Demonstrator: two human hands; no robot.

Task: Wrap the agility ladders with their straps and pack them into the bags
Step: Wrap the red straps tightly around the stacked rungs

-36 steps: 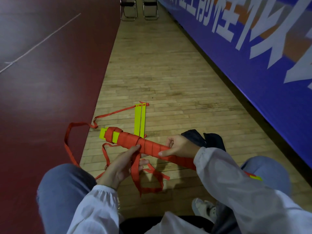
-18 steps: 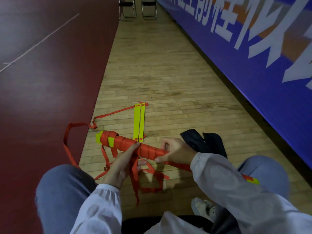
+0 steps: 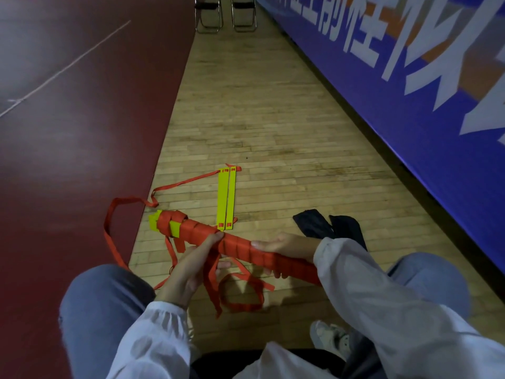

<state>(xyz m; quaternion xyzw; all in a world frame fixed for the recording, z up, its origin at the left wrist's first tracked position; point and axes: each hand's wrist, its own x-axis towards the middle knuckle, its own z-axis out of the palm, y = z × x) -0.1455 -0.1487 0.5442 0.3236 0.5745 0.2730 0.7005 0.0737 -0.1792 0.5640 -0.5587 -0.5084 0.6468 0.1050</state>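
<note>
**Floor** (image 3: 273,119): wood boards, carrying everything below.

**Bags** (image 3: 314,222): two dark, limp and unfilled, just beyond the right wrist. Packing not begun.

**Ladder bundle** (image 3: 237,248): held above the floor between the knees. It has drifted slightly left over the last second and its far end has dipped. Red turns cover most of its length, and yellow rung ends show at the far tip. Wrapping looks well on but unfinished.

**Strap** (image 3: 210,277): loose lengths hang from the left hand and loop across the floor, so there is slack left to wind.

**Spare rungs** (image 3: 226,198): a yellow pair, flat on the floor, strap attached.

**Hands**: the right hand (image 3: 287,246) has rolled over and is clamped round the bundle, thumb on top. The left hand (image 3: 188,269) grips the strap, one fingertip pressing the newest turn.
</note>
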